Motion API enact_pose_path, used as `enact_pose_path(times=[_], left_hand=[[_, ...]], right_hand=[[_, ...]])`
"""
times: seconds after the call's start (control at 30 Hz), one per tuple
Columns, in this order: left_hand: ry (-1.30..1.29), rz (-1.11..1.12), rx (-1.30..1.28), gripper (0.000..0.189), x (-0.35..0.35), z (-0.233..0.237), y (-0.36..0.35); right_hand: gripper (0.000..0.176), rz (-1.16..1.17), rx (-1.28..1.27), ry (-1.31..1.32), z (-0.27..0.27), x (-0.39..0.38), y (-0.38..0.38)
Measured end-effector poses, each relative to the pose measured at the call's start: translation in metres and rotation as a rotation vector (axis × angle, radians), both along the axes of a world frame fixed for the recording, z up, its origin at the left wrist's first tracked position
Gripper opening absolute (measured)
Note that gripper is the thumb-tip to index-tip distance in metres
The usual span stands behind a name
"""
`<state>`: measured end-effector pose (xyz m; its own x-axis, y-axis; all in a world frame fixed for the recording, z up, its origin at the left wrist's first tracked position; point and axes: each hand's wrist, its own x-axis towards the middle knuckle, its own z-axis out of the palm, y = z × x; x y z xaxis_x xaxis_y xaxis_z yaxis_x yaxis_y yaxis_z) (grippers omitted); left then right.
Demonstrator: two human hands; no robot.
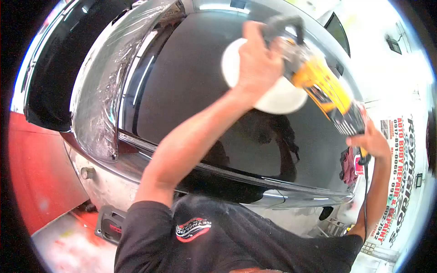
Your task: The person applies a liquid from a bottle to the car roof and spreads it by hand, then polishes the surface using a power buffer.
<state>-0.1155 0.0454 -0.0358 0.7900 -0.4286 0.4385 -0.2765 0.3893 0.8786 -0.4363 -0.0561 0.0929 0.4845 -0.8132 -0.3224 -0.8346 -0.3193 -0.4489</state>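
Head view: yellow polisher (321,86), white pad (282,98) pressed on black car panel (182,68).
Grip: polisher is clamped by left hand (259,61) and right hand (372,142).

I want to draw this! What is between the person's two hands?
The head view shows the yellow polisher running from the left hand to the right hand.

Daylight is washing out the upper right. A banner (400,182) with red and black lettering is hanging at right. A red wall (41,177) is rising at left over stained grey floor (68,250), where a dark case (109,223) is sitting.
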Motion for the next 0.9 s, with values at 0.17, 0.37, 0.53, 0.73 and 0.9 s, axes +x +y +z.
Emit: enact_pose_path(times=[0.17,0.37,0.53,0.73,0.9], left_hand=[[-0.025,-0.274,-0.067,0.034,-0.092,-0.001,-0.081],[0.019,-0.549,-0.060,0.028,-0.175,0.003,-0.150],[0.000,-0.526,-0.052,0.026,-0.184,0.006,-0.169],[0.016,-0.313,-0.075,0.027,-0.066,0.006,-0.174],[-0.040,-0.005,-0.111,0.028,0.063,-0.009,-0.176]], right_hand=[[0.116,-0.244,0.012,-0.138,0.001,-0.107,0.009],[0.114,-0.552,-0.045,-0.170,0.011,-0.168,0.023],[0.116,-0.522,-0.116,-0.059,0.011,-0.199,0.002],[0.109,-0.349,-0.103,-0.051,0.016,-0.075,-0.059],[0.110,-0.056,-0.227,-0.015,0.016,0.057,-0.113]])
